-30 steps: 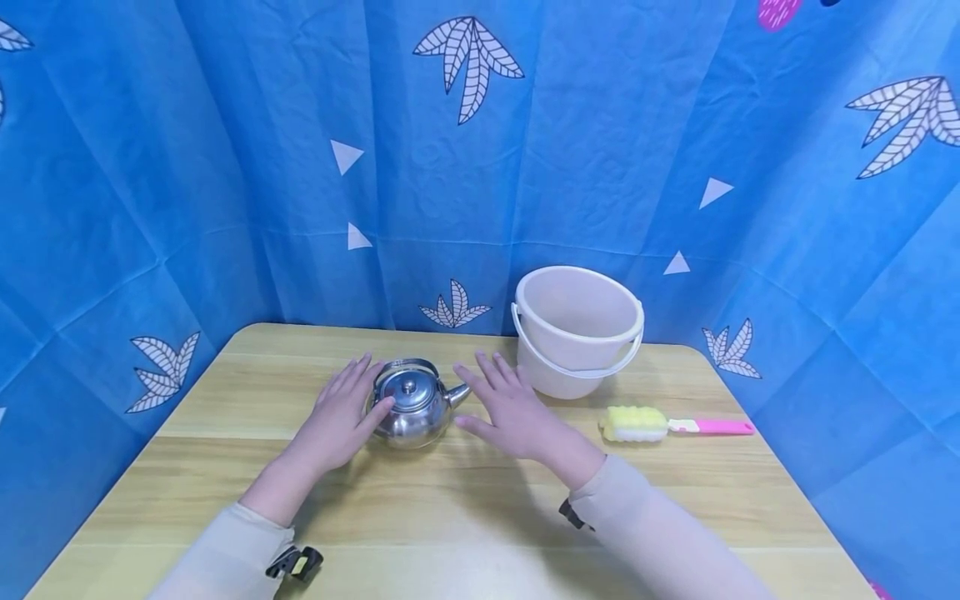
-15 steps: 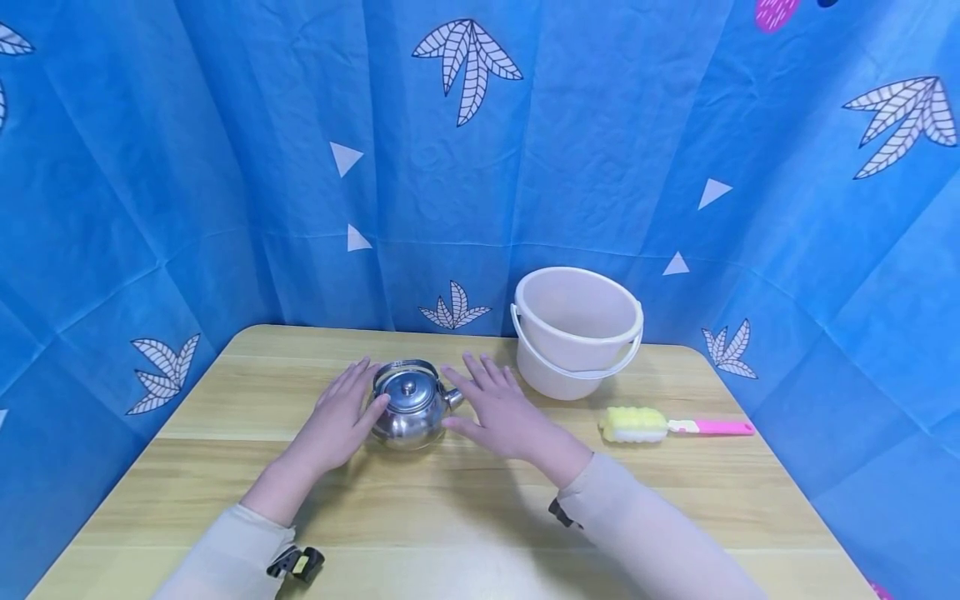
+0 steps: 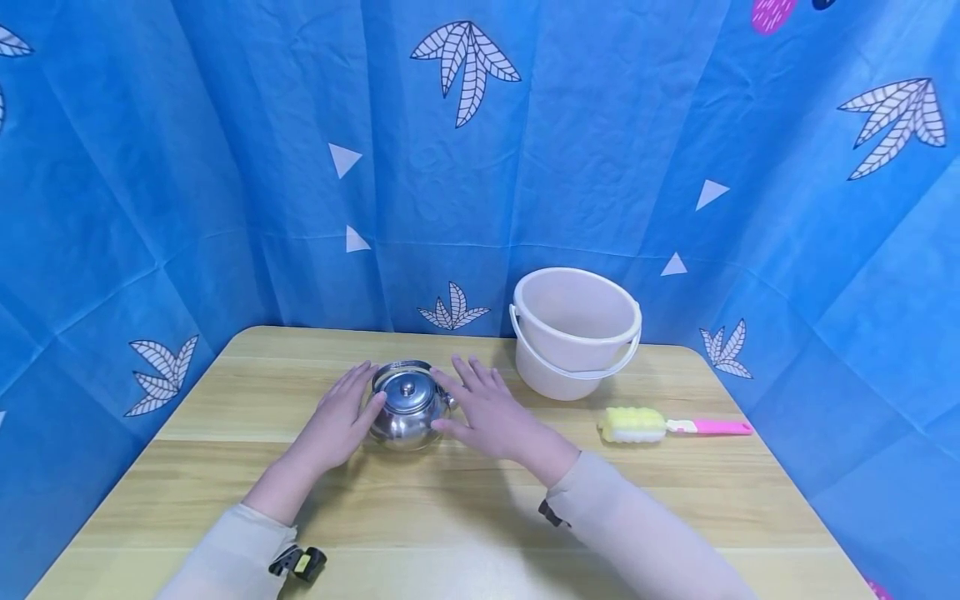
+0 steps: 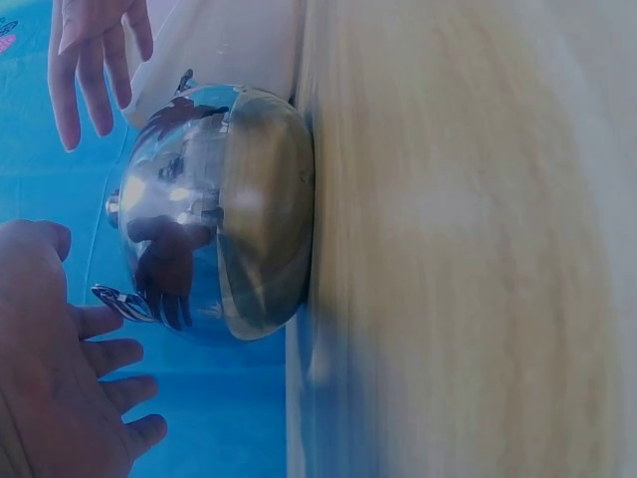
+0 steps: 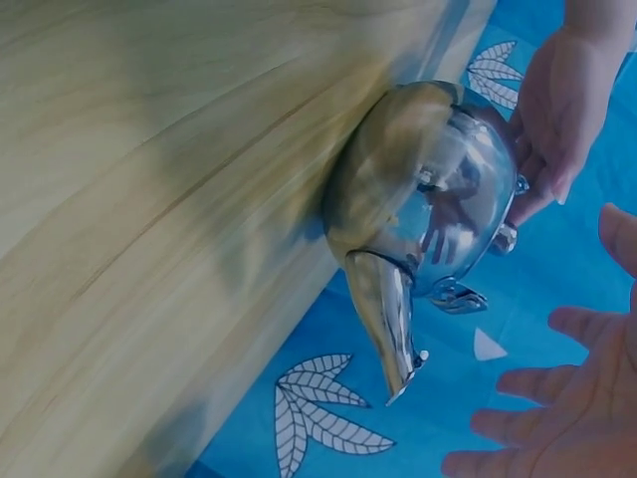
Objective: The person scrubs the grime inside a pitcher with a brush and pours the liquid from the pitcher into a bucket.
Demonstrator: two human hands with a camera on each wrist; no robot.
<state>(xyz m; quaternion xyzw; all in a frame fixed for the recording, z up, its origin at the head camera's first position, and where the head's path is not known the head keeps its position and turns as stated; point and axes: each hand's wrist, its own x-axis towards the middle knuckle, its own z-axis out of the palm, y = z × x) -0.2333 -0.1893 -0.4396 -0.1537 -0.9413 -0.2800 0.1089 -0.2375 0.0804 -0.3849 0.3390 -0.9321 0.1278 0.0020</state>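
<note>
A shiny steel teapot (image 3: 406,417) with a knobbed lid stands upright on the wooden table. My left hand (image 3: 342,417) is at its left side, fingers extended, the thumb close by the lid's edge. On the right, my right hand (image 3: 483,412) hovers with its fingers spread, overlapping the spout in the head view. The right wrist view shows the teapot (image 5: 428,189) with its spout uncovered and a gap before the right hand (image 5: 572,403). In the left wrist view the left hand's (image 4: 70,368) fingers reach beside the folded handle of the teapot (image 4: 219,209). Neither hand grips anything.
A white bucket (image 3: 558,367) with its handle down stands behind and right of the hands. A sponge brush (image 3: 633,425) with a pink handle lies at the table's right. Blue patterned curtain (image 3: 442,183) encloses the table (image 3: 420,533) at the back and sides.
My right hand has moved left toward the teapot, covering more of the spout in the head view. The left hand and the teapot have stayed almost still.
</note>
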